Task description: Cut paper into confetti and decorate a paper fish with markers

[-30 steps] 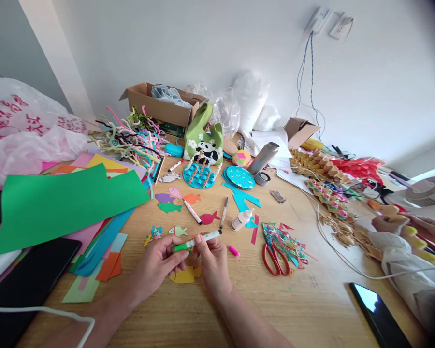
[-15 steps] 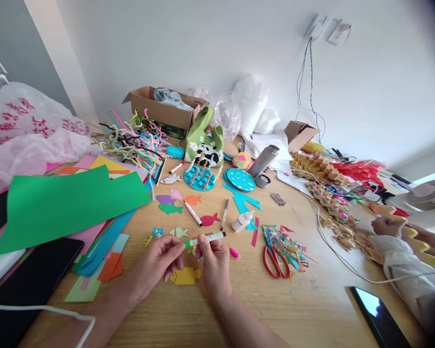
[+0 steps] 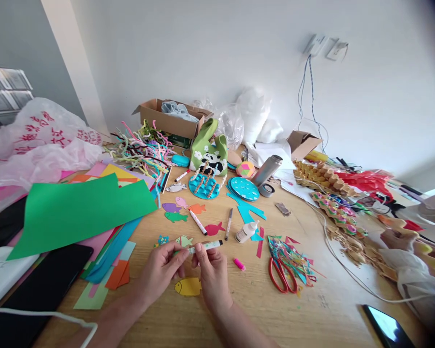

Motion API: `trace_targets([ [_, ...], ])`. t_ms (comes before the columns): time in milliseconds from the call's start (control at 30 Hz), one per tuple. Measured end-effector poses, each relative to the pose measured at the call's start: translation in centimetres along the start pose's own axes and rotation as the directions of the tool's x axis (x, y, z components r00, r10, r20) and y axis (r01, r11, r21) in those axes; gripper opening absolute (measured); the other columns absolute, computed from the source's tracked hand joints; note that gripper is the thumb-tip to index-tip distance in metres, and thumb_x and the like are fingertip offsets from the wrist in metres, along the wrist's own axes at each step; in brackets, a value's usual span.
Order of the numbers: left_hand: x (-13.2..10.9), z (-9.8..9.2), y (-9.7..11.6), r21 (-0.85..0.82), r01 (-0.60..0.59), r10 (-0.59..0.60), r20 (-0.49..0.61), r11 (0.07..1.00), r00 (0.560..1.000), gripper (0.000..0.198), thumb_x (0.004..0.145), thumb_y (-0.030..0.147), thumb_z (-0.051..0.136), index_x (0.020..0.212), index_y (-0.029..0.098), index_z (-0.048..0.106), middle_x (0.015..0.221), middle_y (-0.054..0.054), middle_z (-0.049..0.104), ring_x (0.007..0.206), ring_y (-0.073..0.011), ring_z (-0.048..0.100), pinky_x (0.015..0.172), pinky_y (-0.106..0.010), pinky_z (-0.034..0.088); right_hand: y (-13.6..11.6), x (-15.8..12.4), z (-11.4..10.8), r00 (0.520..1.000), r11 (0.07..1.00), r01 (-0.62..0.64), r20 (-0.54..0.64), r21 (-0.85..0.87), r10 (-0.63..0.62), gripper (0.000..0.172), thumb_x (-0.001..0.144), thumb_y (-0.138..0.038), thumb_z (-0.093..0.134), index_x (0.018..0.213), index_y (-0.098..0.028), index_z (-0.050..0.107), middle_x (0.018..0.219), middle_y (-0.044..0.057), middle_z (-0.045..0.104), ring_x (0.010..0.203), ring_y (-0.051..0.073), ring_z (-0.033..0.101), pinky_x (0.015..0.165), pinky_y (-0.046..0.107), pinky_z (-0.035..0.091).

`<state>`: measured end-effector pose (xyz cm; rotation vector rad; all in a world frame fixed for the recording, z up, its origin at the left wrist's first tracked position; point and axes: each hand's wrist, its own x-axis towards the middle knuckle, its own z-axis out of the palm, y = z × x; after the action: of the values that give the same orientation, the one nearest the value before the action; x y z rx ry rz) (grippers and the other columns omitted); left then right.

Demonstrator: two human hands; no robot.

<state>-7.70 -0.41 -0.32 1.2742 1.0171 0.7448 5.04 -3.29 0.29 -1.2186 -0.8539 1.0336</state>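
Green-capped marker (image 3: 203, 247) pinched between our left hand (image 3: 162, 268) and right hand (image 3: 210, 270); slip could ink yellow paper fish (image 3: 187, 286) at 6 o'clock.

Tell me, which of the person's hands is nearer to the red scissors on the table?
The right hand. It holds the marker just left of the red scissors, with only a pink cap between. The left hand sits farther left, beyond the right hand.

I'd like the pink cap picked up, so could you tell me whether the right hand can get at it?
Probably yes: the pink cap lies on bare wood beside the right hand, though that hand holds the marker.
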Motion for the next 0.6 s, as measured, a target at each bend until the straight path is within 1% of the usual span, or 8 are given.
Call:
trace_targets([
  [100,0.1,-0.2,0.6,0.054,-0.109,0.113,-0.083,0.993,0.99,0.037,0.076,0.057,0.065,0.071,0.02,0.063,0.058,0.001,0.06,0.053,-0.0124,0.051,0.051,-0.023,0.039,-0.2,0.5,0.4,1.0,0.999,-0.022,0.012,0.032,0.022,0.045,0.075,-0.057,0.068,0.058,-0.017,0.056,0.05,-0.002,0.051,0.048,0.01,0.044,0.049,0.023,0.039],
  [167,0.1,-0.3,1.0,0.032,-0.131,0.134,-0.128,0.991,0.983,0.037,0.072,0.057,0.069,0.073,0.021,0.064,0.06,0.001,0.061,0.056,-0.0138,0.054,0.054,-0.024,0.041,-0.5,1.1,0.8,0.998,0.999,-0.03,0.05,0.044,0.028,0.043,0.074,-0.056,0.07,0.061,-0.017,0.059,0.052,-0.001,0.053,0.048,0.01,0.046,0.048,0.023,0.04],
  [233,0.1,-0.5,1.2,-0.032,-0.106,0.099,-0.164,0.994,0.981,0.043,0.071,0.063,0.067,0.075,0.02,0.064,0.058,0.001,0.06,0.053,-0.0134,0.052,0.049,-0.023,0.039,-1.1,1.9,1.4,0.996,1.0,-0.009,0.094,0.026,0.007,0.043,0.075,-0.056,0.07,0.062,-0.016,0.06,0.053,-0.001,0.055,0.05,0.011,0.048,0.049,0.023,0.04],
  [333,0.2,-0.9,1.3,-0.174,0.004,-0.038,-0.191,0.985,0.981,0.055,0.078,0.072,0.051,0.072,0.018,0.061,0.052,-0.001,0.059,0.045,-0.0107,0.044,0.04,-0.021,0.028,-2.0,3.3,2.3,0.991,0.998,0.058,0.122,-0.028,-0.054,0.041,0.078,-0.055,0.067,0.064,-0.016,0.061,0.054,0.0,0.056,0.051,0.012,0.05,0.05,0.023,0.041],
  [400,0.3,-1.1,1.1,-0.263,0.046,-0.099,-0.193,0.964,0.976,0.055,0.08,0.071,0.05,0.07,0.018,0.058,0.05,0.0,0.057,0.043,-0.009,0.041,0.039,-0.02,0.024,-2.2,3.9,2.8,0.988,0.995,0.079,0.138,-0.061,-0.07,0.04,0.079,-0.055,0.067,0.066,-0.017,0.061,0.053,-0.001,0.055,0.05,0.011,0.049,0.049,0.023,0.04],
  [433,0.4,-1.2,1.1,-0.293,0.033,-0.095,-0.199,0.955,0.975,0.052,0.08,0.069,0.053,0.07,0.018,0.057,0.051,0.001,0.057,0.043,-0.0083,0.041,0.039,-0.019,0.024,-2.3,4.0,3.0,0.986,0.993,0.084,0.149,-0.078,-0.072,0.041,0.079,-0.055,0.066,0.066,-0.017,0.061,0.052,-0.002,0.055,0.048,0.011,0.048,0.048,0.022,0.039],
  [500,0.6,-1.4,1.0,-0.321,-0.037,-0.036,-0.22,0.946,0.975,0.046,0.079,0.062,0.061,0.07,0.018,0.056,0.055,0.002,0.056,0.046,-0.0073,0.042,0.04,-0.018,0.026,-2.3,4.2,3.2,0.984,0.99,0.094,0.161,-0.103,-0.076,0.043,0.079,-0.057,0.065,0.064,-0.017,0.06,0.05,-0.002,0.053,0.047,0.01,0.047,0.047,0.022,0.038],
  [600,0.9,-1.6,0.9,-0.327,-0.118,0.031,-0.259,0.938,0.965,0.041,0.078,0.059,0.064,0.076,0.019,0.058,0.062,0.003,0.058,0.049,-0.0076,0.043,0.04,-0.018,0.03,-2.6,5.1,3.5,0.977,0.979,0.132,0.189,-0.156,-0.101,0.045,0.083,-0.057,0.06,0.061,-0.017,0.059,0.05,-0.002,0.054,0.047,0.011,0.047,0.047,0.022,0.037],
])
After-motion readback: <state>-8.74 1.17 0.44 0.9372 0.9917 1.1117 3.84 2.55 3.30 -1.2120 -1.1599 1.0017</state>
